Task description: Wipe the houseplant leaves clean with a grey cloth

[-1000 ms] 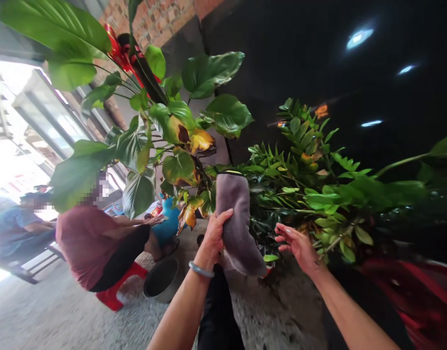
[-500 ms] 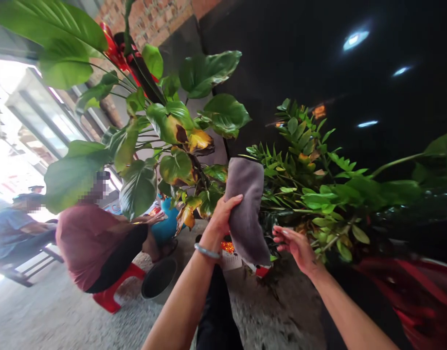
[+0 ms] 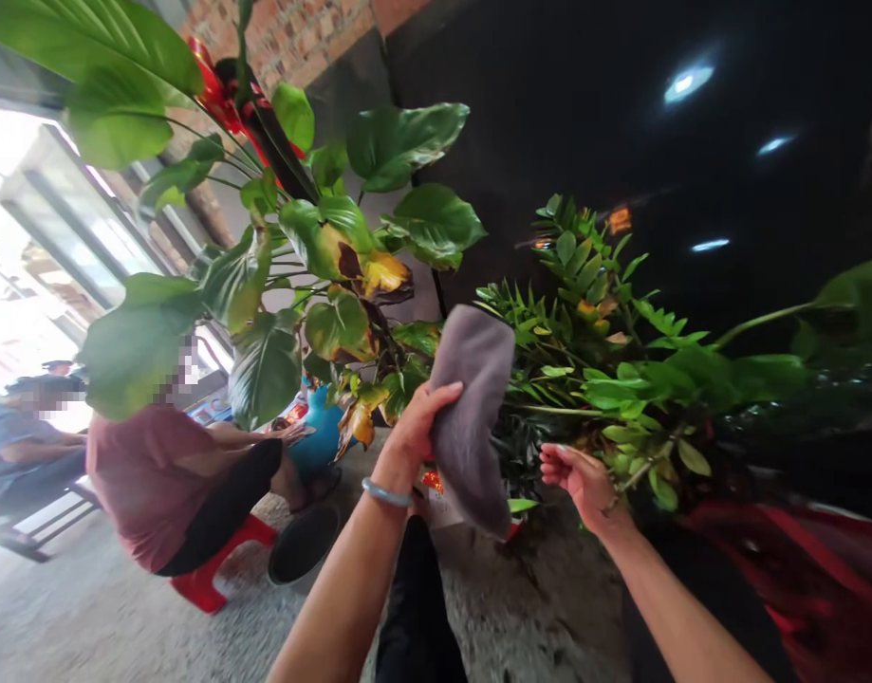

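Note:
My left hand (image 3: 413, 434) grips a grey cloth (image 3: 470, 414) and holds it up in front of the plants, its folded top beside the leaves. A pale bangle circles that wrist. My right hand (image 3: 582, 477) is to the right of the cloth, palm up with fingers loosely spread, just under the small glossy leaflets of a bushy green plant (image 3: 606, 341). It holds nothing. To the left stands a taller plant with big heart-shaped leaves (image 3: 399, 142), some yellowed and brown (image 3: 379, 275).
A person in a maroon top (image 3: 165, 484) sits on a red stool (image 3: 214, 569) at the left, next to a blue pot (image 3: 322, 436) and a dark bowl (image 3: 304, 545). Another person sits on a bench at far left. A dark glossy wall stands behind the plants.
My left hand lifted the cloth higher towards the leaves and shifted it slightly. My right hand turned palm up and moved a little right, closer to the bushy plant's stems.

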Demonstrator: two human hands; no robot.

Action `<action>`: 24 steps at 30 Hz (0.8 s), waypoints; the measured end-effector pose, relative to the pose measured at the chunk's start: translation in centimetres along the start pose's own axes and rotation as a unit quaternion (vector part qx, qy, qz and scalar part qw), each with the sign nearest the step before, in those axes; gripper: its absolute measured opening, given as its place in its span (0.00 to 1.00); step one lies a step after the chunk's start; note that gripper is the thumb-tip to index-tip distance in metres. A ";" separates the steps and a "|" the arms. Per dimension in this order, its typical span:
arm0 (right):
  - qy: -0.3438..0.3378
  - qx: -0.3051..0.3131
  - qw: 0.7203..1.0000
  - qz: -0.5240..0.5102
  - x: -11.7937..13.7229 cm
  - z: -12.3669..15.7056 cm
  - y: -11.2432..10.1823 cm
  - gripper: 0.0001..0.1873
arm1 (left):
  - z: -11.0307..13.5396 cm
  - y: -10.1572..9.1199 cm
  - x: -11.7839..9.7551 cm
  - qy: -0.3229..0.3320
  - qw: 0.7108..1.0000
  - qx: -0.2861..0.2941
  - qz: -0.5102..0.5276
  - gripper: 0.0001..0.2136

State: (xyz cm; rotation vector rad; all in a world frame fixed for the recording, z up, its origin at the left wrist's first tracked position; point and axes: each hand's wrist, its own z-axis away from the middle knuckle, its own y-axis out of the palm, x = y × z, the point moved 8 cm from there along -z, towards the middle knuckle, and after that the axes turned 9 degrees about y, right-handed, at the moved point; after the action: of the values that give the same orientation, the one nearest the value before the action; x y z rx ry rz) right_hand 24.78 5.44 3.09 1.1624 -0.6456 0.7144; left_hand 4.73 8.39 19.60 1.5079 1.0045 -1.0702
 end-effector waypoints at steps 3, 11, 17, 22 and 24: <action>0.008 -0.002 1.000 -0.007 -0.2 0.0 0.2 0.18 | -0.6 -0.1 2.3 -0.019 0.999 -0.049 0.009 0.15; 0.011 -0.036 0.999 -0.017 -0.3 -0.4 -1.4 0.17 | 7.1 -2.0 10.4 -0.225 0.963 0.112 -0.099 0.19; 0.008 0.017 0.999 -0.028 -0.5 -0.3 0.0 0.17 | 0.0 -0.7 1.9 -0.023 0.999 -0.022 -0.002 0.19; 0.027 -0.008 0.999 -0.028 -0.6 -0.3 -0.4 0.13 | 1.4 -0.7 7.6 -0.130 0.988 -0.019 -0.075 0.15; 0.029 -0.024 0.999 -0.031 -0.6 -0.4 -0.9 0.13 | 4.3 -0.6 10.1 -0.206 0.970 0.078 -0.105 0.17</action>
State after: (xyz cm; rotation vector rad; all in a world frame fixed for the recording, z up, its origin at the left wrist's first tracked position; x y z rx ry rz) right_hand 25.16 5.53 1.95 1.1092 -0.5715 0.6741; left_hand 6.25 5.05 9.20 1.2444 0.8104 -1.5696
